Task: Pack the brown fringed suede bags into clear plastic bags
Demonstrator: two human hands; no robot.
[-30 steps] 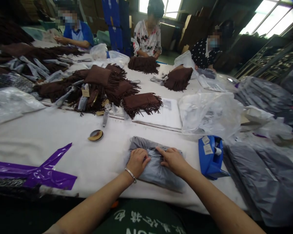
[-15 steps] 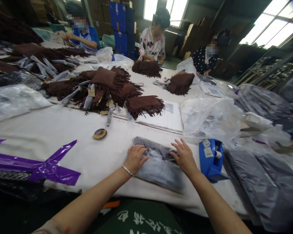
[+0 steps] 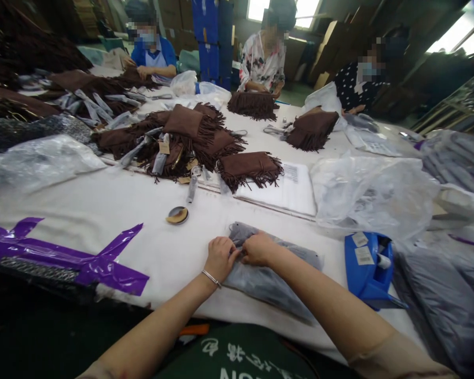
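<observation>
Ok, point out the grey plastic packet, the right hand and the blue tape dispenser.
Grey plastic packet (image 3: 265,281): head view, on its upper face.
Right hand (image 3: 258,248): head view, back of hand.
Blue tape dispenser (image 3: 364,279): head view, on its body.

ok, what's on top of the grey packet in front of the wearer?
The left hand and right hand, close together near the grey packet's left end. Whatever they cover can't be seen.

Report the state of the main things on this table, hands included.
Gray packet: lying flat, surface wrinkled
Left hand: fingers bent, on the packet
Right hand: fingers curled, on the packet
Bracelet: worn on the left wrist
Blue dispenser: set down, unheld
Clear plastic bag: crumpled
Purple tape: wrinkled, in crossing strips
Brown fringed pouches: heaped
</observation>
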